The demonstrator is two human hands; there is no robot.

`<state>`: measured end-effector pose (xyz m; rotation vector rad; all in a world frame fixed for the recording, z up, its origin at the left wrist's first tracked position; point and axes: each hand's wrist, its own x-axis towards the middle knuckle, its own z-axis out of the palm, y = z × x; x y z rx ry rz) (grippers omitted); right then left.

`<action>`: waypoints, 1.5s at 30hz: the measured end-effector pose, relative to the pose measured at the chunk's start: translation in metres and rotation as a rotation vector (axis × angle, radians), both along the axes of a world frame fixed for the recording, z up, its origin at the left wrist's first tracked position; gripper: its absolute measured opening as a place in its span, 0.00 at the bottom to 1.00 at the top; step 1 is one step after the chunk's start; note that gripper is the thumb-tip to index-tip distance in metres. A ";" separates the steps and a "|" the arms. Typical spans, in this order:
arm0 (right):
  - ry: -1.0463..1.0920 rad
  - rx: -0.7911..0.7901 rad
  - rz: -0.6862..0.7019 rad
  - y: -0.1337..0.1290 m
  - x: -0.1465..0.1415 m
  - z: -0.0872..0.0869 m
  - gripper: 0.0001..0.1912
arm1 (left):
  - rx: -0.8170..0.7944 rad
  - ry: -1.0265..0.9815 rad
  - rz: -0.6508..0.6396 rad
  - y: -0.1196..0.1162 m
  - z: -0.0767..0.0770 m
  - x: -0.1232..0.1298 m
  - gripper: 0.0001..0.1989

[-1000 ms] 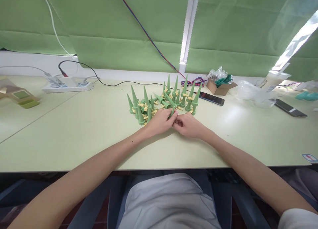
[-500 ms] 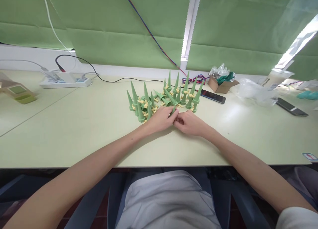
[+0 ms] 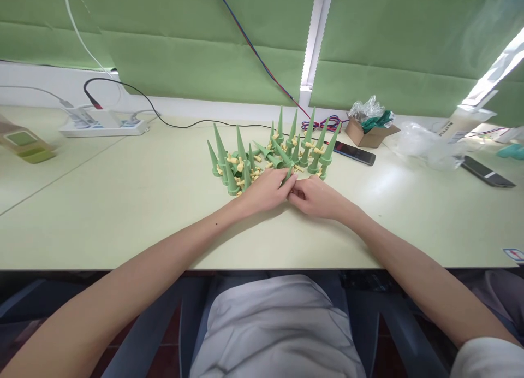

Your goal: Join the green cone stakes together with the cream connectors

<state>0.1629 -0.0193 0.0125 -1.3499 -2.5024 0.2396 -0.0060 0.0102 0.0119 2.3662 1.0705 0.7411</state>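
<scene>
My left hand [image 3: 269, 189] is closed around a green cone [image 3: 288, 176], whose tip sticks up between thumb and fingers. Touching it from the right, my right hand [image 3: 313, 196] has its fingers pinched together at the cone's lower end; what they grip there is hidden. Just beyond both hands stand several upright green cones [image 3: 326, 152] with pale yellow valve-like pieces [image 3: 240, 164] at their bases. A few more cones [image 3: 273, 160] lie on their sides in the middle of the group.
A black phone [image 3: 354, 152] and a small cardboard box [image 3: 370, 136] lie behind on the right, near a clear plastic bag [image 3: 428, 147] and a second dark phone [image 3: 487, 172]. A white power strip [image 3: 104, 128] sits at the back left of the table [image 3: 123, 214].
The camera view has shifted slightly, so the table and its objects appear a little higher. Both hands keep the same hold, with only slight finger movement.
</scene>
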 end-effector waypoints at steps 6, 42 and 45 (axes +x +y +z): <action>-0.030 0.016 0.020 0.000 0.000 0.002 0.15 | 0.009 -0.008 -0.010 -0.001 0.001 0.000 0.21; -0.149 -0.090 -0.009 -0.006 0.000 0.012 0.16 | 0.088 0.069 -0.011 -0.001 0.002 0.002 0.18; -0.156 -0.085 0.003 -0.006 0.001 0.012 0.16 | 0.099 0.072 -0.020 -0.001 0.002 0.002 0.18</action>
